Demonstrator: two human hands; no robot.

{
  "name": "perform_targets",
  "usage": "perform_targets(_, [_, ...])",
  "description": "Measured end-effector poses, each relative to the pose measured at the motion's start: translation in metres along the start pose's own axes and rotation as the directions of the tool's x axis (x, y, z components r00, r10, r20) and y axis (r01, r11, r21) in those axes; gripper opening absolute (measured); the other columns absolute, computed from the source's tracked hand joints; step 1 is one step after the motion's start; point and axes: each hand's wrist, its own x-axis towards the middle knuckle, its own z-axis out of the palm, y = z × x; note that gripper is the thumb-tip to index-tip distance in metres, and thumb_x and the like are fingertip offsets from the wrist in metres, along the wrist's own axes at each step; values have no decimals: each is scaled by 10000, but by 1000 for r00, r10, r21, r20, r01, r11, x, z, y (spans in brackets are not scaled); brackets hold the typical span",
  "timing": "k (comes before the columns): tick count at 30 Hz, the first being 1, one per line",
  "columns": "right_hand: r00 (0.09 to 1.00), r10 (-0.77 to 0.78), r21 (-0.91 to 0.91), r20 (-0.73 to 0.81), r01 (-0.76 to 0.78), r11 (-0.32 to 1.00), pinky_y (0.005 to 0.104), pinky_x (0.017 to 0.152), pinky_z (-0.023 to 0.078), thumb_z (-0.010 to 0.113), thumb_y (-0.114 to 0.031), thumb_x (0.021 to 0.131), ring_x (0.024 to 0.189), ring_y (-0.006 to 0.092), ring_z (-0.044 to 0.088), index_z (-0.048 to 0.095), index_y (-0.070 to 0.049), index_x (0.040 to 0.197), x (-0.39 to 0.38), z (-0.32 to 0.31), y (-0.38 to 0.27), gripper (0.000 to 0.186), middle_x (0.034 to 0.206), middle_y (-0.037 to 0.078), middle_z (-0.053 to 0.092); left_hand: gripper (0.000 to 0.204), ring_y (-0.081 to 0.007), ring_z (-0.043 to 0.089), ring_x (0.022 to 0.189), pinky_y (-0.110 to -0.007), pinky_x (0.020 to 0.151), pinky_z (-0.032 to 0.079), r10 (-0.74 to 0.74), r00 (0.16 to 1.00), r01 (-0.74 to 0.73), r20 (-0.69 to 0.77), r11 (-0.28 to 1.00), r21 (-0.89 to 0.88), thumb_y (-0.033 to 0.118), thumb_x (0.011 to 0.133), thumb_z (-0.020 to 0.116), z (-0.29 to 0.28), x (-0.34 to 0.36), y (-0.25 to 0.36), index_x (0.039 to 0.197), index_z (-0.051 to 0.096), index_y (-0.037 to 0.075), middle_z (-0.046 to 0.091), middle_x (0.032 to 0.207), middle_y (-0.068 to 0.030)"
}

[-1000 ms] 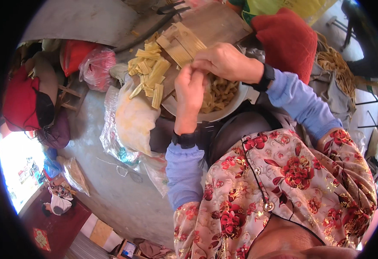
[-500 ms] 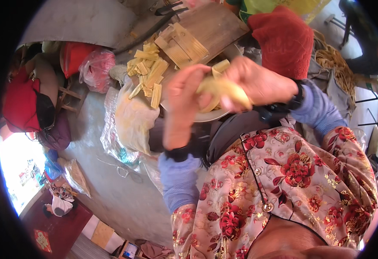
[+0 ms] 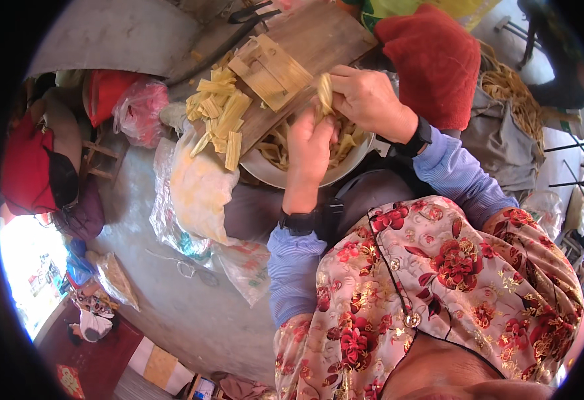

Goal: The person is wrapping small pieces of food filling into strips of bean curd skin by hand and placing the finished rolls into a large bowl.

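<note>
Between my two hands, above a wide metal basin, is a twisted yellow strip. My left hand pinches its lower end, with the fingers closed. My right hand grips it higher up, thumb and fingers pressed together. Similar twisted yellow strips fill the basin, partly hidden under my left hand. A wooden board lies just beyond. On its left end sits a pile of short ridged yellow pieces. Beside the pile is a flat, slatted yellowish slab.
A red cloth-covered object stands right of the board. Farther right, grey cloth lies below a heap of yellowish strands. Pale cloth and clear plastic are left of the basin. A pink plastic bag lies farther left.
My hands were blurred and wider apart, with the yellow strip stretched across. Now they are closer together, the strip is upright and twisted, and more of the basin shows.
</note>
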Motion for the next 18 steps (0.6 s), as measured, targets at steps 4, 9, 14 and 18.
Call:
perform_targets(4, [844, 344, 283, 411, -477, 832, 326, 548, 482, 589, -276, 896, 595, 202, 597, 666, -60, 824, -18, 13, 9, 241, 744, 99, 632, 270, -212, 550, 663, -323, 599, 457, 638, 749, -407, 179, 230, 884, 28, 810, 576, -13, 2, 3, 1078, 607, 38, 599, 787, -62])
perform_targets(9, [511, 199, 549, 836, -768, -330, 261, 759, 480, 590, -259, 913, 852, 119, 588, 647, -19, 1008, -39, 29, 20, 264, 958, 29, 647, 346, -295, 568, 929, -377, 809, 457, 606, 786, -457, 122, 436, 775, 19, 793, 558, -5, 2, -7, 1136, 594, 31, 633, 983, -105])
perform_targets(14, [714, 378, 696, 589, -686, 212, 274, 801, 461, 616, -86, 848, 881, 145, 564, 650, -1, 962, -26, 17, 4, 146, 969, 30, 621, 290, -314, 549, 919, -388, 800, 443, 478, 878, -427, 28, 756, 495, 50, 810, 585, 5, 1, 4, 1095, 569, -7, 557, 1124, -187])
perform_targets(18, [970, 199, 391, 138, -238, 889, 239, 850, 423, 565, 29, 831, 1044, 124, 495, 609, 61, 856, -19, 14, -7, 61, 1158, 80, 516, 183, -264, 575, 724, -382, 676, 455, 293, 937, -158, -190, 841, 517, 93, 875, 495, -1, 11, 0, 993, 555, -33, 597, 832, -139])
